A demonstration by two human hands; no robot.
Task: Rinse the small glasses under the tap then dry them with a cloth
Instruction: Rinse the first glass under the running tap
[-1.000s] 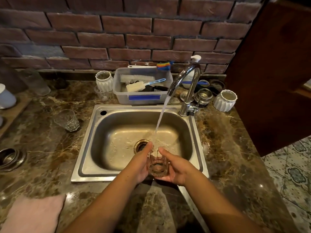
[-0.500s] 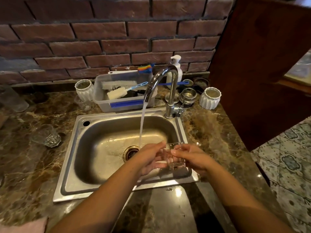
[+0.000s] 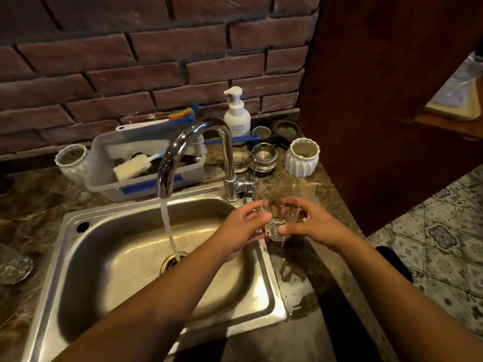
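Glass-rinsing looked done for one: left hand (image 3: 243,228) and right hand (image 3: 313,226) both gripped the small glass (image 3: 281,220) just right of the sink (image 3: 269,283), outside the tap (image 3: 183,145) stream. Drying was left; second glass (image 3: 13,265) sat left of the sink, no cloth in view.

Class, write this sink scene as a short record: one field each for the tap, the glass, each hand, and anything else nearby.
tap: running, water falling into the sink
glass: tilted, out of the water, by the sink's right edge
left hand: grips the glass
right hand: grips the glass
nearby: second glass on the counter at left; soap bottle; tub
cloth: not in view
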